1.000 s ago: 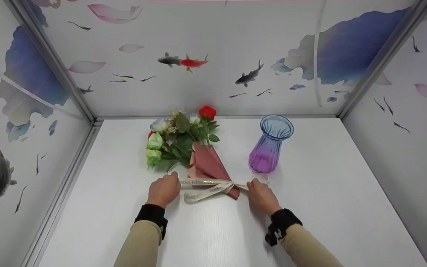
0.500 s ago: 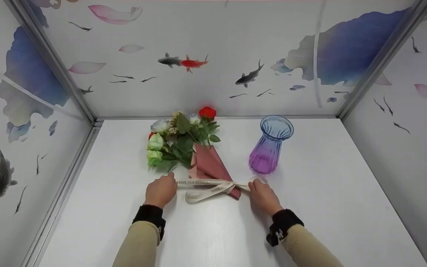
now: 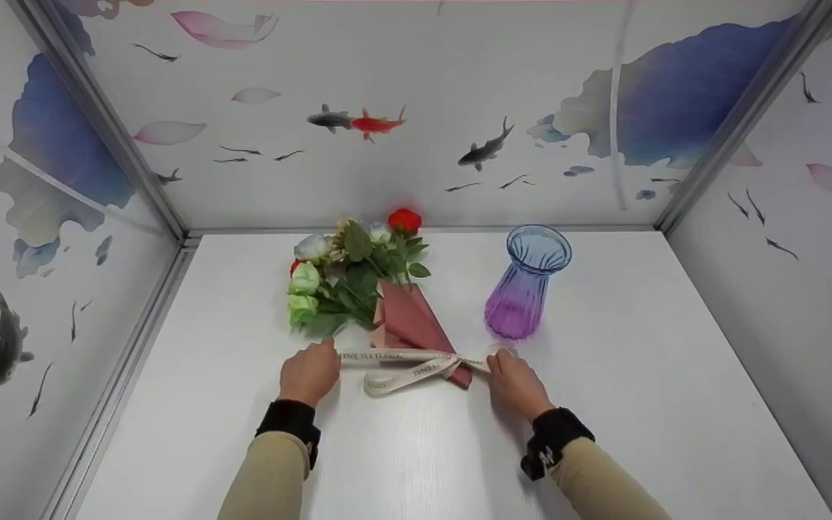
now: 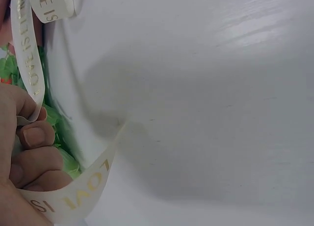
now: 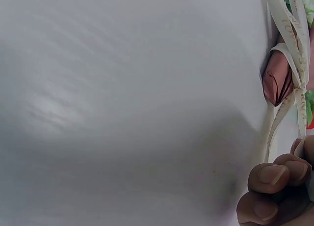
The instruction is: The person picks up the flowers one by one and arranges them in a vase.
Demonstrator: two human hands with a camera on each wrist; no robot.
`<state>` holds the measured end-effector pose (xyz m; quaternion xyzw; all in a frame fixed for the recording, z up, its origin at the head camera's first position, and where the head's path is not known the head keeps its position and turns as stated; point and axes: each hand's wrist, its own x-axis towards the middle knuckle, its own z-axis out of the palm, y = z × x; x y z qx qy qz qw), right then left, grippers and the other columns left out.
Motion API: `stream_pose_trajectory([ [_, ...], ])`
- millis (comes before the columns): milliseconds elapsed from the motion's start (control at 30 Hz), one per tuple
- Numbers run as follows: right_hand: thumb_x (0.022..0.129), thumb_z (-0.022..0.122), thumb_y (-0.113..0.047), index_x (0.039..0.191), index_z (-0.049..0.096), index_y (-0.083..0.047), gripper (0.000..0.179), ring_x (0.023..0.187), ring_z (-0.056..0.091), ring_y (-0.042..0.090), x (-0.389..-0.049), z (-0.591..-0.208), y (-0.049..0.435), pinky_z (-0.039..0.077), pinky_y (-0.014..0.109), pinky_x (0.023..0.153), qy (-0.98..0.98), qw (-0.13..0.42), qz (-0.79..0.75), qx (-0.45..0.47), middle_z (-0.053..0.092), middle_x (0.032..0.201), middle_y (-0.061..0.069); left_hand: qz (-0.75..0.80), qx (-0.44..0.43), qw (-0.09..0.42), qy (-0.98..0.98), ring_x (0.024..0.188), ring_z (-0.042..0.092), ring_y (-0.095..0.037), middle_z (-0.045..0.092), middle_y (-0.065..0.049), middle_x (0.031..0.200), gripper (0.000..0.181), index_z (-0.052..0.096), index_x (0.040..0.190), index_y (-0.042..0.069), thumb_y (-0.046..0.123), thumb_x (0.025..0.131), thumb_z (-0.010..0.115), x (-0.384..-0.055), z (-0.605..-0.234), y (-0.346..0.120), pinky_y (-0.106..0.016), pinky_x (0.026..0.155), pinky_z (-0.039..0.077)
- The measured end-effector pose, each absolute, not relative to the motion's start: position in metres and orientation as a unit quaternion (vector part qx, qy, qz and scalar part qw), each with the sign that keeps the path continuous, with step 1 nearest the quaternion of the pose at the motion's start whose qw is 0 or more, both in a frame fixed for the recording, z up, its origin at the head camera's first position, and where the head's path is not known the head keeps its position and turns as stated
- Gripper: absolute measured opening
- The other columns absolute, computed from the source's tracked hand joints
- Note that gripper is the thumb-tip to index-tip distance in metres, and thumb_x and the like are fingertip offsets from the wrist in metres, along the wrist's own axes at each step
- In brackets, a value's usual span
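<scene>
A bouquet of artificial-looking flowers in dusty-red wrapping paper lies on the white table. Around the narrow lower end of the wrap runs a cream ribbon printed with gold lettering; a loop of it hangs toward the front. My left hand pinches the ribbon left of the wrap, its loose end trailing below the fingers in the left wrist view. On the other side my right hand grips ribbon too, with curled fingers. The ribbon's left stretch looks taut. Part of what lies inside each fist is hidden.
A ribbed glass vase, blue above and purple below, stands upright behind my right hand. Printed panels with fish and petals enclose the white table at the back and both sides.
My left hand has moved a little to the left with the ribbon, lengthening the stretch between it and the wrap. The wrap and right hand have shifted slightly right.
</scene>
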<state>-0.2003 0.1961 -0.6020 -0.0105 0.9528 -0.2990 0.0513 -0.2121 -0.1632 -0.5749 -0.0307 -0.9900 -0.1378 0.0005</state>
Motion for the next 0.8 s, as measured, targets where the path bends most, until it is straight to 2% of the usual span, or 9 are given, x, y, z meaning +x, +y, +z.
stream_pose_trajectory([
  [200,0.110,0.043,-0.026,0.087,0.051,-0.007,0.030,0.082,0.065,0.043,-0.200,-0.601,0.198,0.049,0.057,0.071,0.952,0.066,-0.300,0.010,0.062,0.082,0.020,-0.149,0.000,-0.007,-0.989,0.062,0.068,-0.038,0.069,-0.018,0.076,0.018,0.068,0.104,-0.002,0.012,0.100,0.058,-0.211,-0.577,-0.168,-0.054,0.054,0.054],
  [367,0.110,0.044,-0.025,0.088,0.051,-0.006,0.030,0.076,0.064,0.038,-0.198,-0.598,0.198,0.048,0.055,0.069,0.951,0.061,-0.303,0.002,0.060,0.078,0.018,-0.158,0.011,0.003,-0.987,0.060,0.066,-0.037,0.066,-0.018,0.072,0.017,0.066,0.103,-0.003,0.011,0.100,0.058,-0.209,-0.575,-0.172,-0.053,0.053,0.054],
  [500,0.110,0.045,-0.023,0.086,0.050,-0.006,0.030,0.071,0.062,0.034,-0.198,-0.599,0.199,0.048,0.052,0.065,0.953,0.046,-0.299,-0.015,0.058,0.073,0.015,-0.161,0.018,0.013,-0.987,0.055,0.063,-0.036,0.062,-0.017,0.067,0.021,0.066,0.112,-0.007,0.009,0.100,0.058,-0.205,-0.576,-0.175,-0.051,0.050,0.053],
  [633,0.110,0.045,-0.022,0.086,0.050,-0.006,0.029,0.071,0.062,0.033,-0.199,-0.600,0.199,0.048,0.052,0.065,0.954,0.042,-0.296,-0.017,0.058,0.073,0.015,-0.156,0.027,0.013,-0.987,0.057,0.064,-0.036,0.065,-0.019,0.071,0.030,0.063,0.122,-0.010,0.011,0.100,0.060,-0.203,-0.578,-0.178,-0.052,0.052,0.054],
  [800,0.110,0.044,-0.023,0.091,0.054,-0.005,0.028,0.074,0.061,0.030,-0.200,-0.598,0.200,0.048,0.050,0.069,0.952,0.060,-0.299,-0.002,0.060,0.078,0.014,-0.158,0.047,0.004,-0.986,0.064,0.068,-0.039,0.068,-0.021,0.078,0.025,0.064,0.112,-0.008,0.013,0.100,0.063,-0.202,-0.580,-0.183,-0.054,0.057,0.056],
])
